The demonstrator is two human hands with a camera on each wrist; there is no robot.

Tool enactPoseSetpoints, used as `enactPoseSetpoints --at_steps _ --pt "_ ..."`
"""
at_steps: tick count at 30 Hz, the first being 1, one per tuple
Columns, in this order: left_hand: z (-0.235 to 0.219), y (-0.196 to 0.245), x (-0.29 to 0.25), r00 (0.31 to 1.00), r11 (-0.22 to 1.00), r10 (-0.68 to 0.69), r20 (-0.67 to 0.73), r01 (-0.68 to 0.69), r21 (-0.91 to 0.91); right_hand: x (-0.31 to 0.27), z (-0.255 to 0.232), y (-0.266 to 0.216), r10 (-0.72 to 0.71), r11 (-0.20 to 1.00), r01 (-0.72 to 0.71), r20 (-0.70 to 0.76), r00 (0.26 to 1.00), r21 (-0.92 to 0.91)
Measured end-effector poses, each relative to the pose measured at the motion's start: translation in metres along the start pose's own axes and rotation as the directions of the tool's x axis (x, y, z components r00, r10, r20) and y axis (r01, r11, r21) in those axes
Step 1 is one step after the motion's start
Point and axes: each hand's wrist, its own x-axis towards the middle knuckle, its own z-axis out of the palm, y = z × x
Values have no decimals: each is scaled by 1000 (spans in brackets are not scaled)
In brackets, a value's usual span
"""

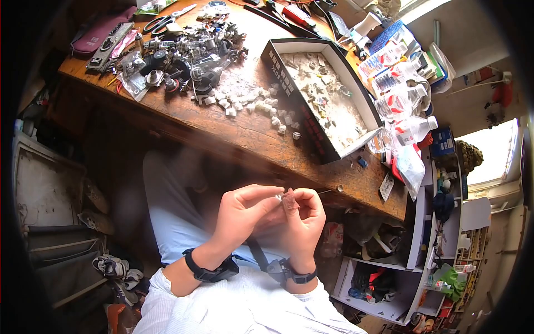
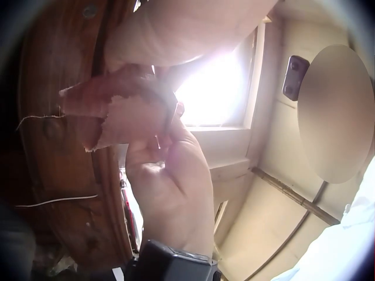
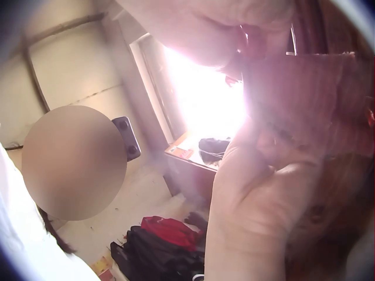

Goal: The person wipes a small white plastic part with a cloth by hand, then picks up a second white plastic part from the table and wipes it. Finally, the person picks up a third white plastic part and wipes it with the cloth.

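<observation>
While right hand [image 1: 306, 219] pinches cloth [image 1: 290, 200], edge [image 1: 278, 162] (table's) near.

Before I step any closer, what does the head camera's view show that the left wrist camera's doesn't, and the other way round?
Only the head view: scissors, a black-sided open box and sneakers.

Only the left wrist view: the person's blurred head and a dark two-lensed device beside it.

Both: the left hand, the right hand and the pinkish torn-edged piece at their fingers.
</observation>
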Motion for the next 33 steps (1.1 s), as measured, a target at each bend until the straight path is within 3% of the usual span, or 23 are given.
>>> enactPoseSetpoints --at_steps 5,14,19,22,27,33 --pt "4 0 -2 996 992 -76 -52 70 -106 0 3 -1 20 1000 -20 -4 1000 -12" --pt "4 3 -2 994 989 -90 -57 83 -120 0 4 -4 77 996 -76 -22 997 56" --pt "2 -1 0 994 991 -57 -90 46 -122 0 -1 6 45 999 -45 3 999 -16" --pt "-1 -5 0 994 995 -20 -109 9 -101 2 -2 8 6 1000 -5 -12 1000 30" --pt "-7 -2 0 993 998 2 -117 -9 -56 1 -3 6 63 996 -63 -6 998 64" --pt "-4 13 -4 993 986 -34 -109 15 -166 -1 1 4 19 999 -22 71 997 34"
